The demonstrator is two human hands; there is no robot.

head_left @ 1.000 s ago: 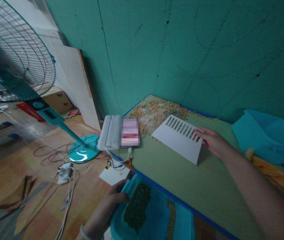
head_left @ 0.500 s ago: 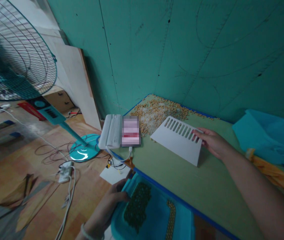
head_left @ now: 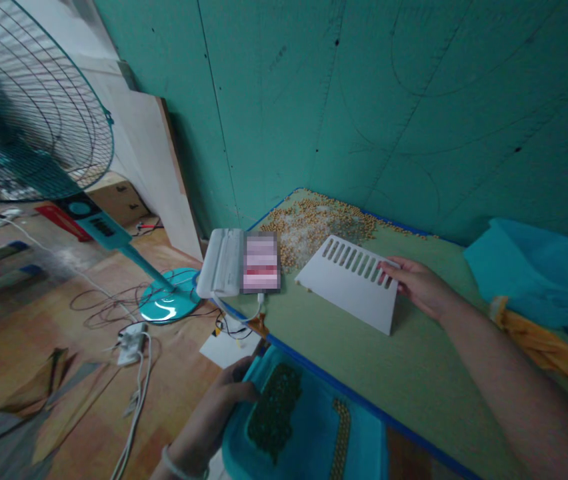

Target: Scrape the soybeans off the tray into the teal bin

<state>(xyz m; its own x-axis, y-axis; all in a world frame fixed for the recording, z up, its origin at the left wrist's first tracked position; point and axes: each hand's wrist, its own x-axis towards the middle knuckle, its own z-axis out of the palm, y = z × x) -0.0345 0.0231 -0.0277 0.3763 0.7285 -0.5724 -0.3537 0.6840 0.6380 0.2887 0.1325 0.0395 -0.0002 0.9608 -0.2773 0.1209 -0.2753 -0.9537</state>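
My right hand (head_left: 417,283) is closed round the right end of a white slotted scraper board (head_left: 347,287), its fingers near the last slots. The board stands tilted over the green tabletop (head_left: 314,327), its far left corner close to a spread of small tan beads (head_left: 324,217) mixed with clear ones. Below the table's front edge, my left hand (head_left: 229,397) grips the left rim of a blue plastic tub (head_left: 309,460). Inside the tub lie a dark green clump of small pieces (head_left: 277,413) and a strip of tan beads (head_left: 341,440).
A white device (head_left: 221,263) and a phone with a blurred screen (head_left: 261,263) lie at the table's left corner. A standing fan (head_left: 99,220) and a power strip (head_left: 133,343) with cables are at left. A blue bag-like item (head_left: 534,273) and orange cloth (head_left: 549,343) lie right.
My right hand has shifted the scraper board slightly to the left and towards me. My left hand and the tub have stayed in place.
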